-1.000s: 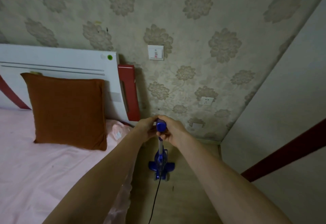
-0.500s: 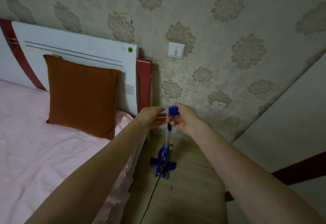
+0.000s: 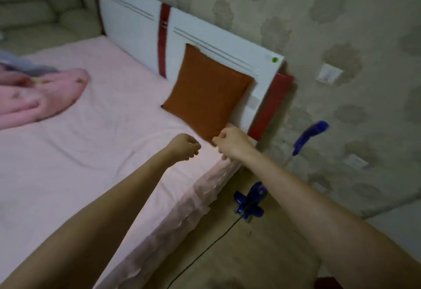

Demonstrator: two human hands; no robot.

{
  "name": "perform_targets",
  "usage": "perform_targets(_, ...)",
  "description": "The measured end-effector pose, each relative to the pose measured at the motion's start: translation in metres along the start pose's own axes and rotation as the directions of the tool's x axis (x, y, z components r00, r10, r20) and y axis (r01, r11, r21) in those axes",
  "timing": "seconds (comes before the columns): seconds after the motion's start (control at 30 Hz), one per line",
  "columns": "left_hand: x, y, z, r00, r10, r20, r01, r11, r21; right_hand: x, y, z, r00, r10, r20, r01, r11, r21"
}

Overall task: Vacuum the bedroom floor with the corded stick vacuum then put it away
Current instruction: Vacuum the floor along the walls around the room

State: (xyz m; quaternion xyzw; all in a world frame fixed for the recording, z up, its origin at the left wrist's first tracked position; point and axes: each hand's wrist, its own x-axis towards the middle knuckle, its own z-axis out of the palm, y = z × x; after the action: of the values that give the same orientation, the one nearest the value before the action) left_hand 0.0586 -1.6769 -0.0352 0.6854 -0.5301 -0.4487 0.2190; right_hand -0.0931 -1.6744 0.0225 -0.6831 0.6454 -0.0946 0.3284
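Hovering fingers: both hands are floating over the corner of the bed point(image 3: 95, 152), fingers loosely curled and holding nothing.
Left hand: the left hand point(image 3: 183, 146) is hanging above the pink sheet, knuckles bent, not touching the cloth as far as the blur lets one tell.
Right hand: the right hand point(image 3: 232, 143) is lying just at the lower corner of the brown pillow point(image 3: 207, 94); whether its fingers are touching it cannot be told.
Vacuum: the blue vacuum point(image 3: 250, 200) is standing on the wooden floor point(image 3: 262, 254) in the gap between bed and wall point(image 3: 341, 97), its handle point(image 3: 311, 135) leaning up against the wall beside the headboard point(image 3: 227, 45), free of both hands.
Long axis: it is running from the floor head up and away toward the wall, nearly upright.
Direction: the handle is lying to the right of both hands, and the right hand is the nearer one.
Cord: the black cord point(image 3: 205, 250) is trailing from the floor head back across the floor toward the person.
Judgement: the vacuum seems to be parked; any regrasp is calling for a rightward reach.
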Motion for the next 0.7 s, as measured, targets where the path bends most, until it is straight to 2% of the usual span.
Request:
perform_targets(0.13, -0.128, -0.135, -0.088, 0.955, -0.169, -0.245, 0.164, 0.986, -0.041, -0.059, -0.108, 0.113, 0.951, -0.209, 0.226, 0.217, 0.976, -0.007)
perform_targets(0.2, -0.212, -0.201, -0.124, 0.896, -0.275, -0.348, 0.250, 0.961, -0.118, -0.107, -0.164, 0.179, 0.884, -0.304, 0.355, 0.327, 0.945, -0.005)
perform_targets(0.27, -0.303, -0.263, -0.151, 0.808, -0.382, -0.448, 0.326, 0.924, -0.199, -0.165, -0.216, 0.249, 0.775, -0.402, 0.487, 0.460, 0.888, 0.001)
perform_targets(0.33, -0.398, -0.319, -0.166, 0.686, -0.494, -0.534, 0.397, 0.870, -0.293, -0.231, -0.259, 0.317, 0.639, -0.472, 0.607, 0.577, 0.816, 0.027)
perform_targets(0.4, -0.496, -0.369, -0.171, 0.535, -0.603, -0.591, 0.450, 0.796, -0.405, -0.302, -0.293, 0.379, 0.493, -0.509, 0.706, 0.678, 0.733, 0.055)
perform_targets(0.57, -0.700, -0.458, -0.151, 0.159, -0.775, -0.611, 0.489, 0.600, -0.633, -0.465, -0.347, 0.495, 0.135, -0.520, 0.843, 0.847, 0.502, 0.174)
perform_targets(0.63, -0.762, -0.487, -0.138, 0.046, -0.823, -0.567, 0.454, 0.523, -0.721, -0.521, -0.361, 0.534, 0.038, -0.492, 0.870, 0.880, 0.429, 0.205)
perform_targets(0.7, -0.813, -0.512, -0.127, -0.022, -0.854, -0.520, 0.410, 0.466, -0.784, -0.572, -0.372, 0.568, -0.033, -0.442, 0.897, 0.908, 0.361, 0.211)
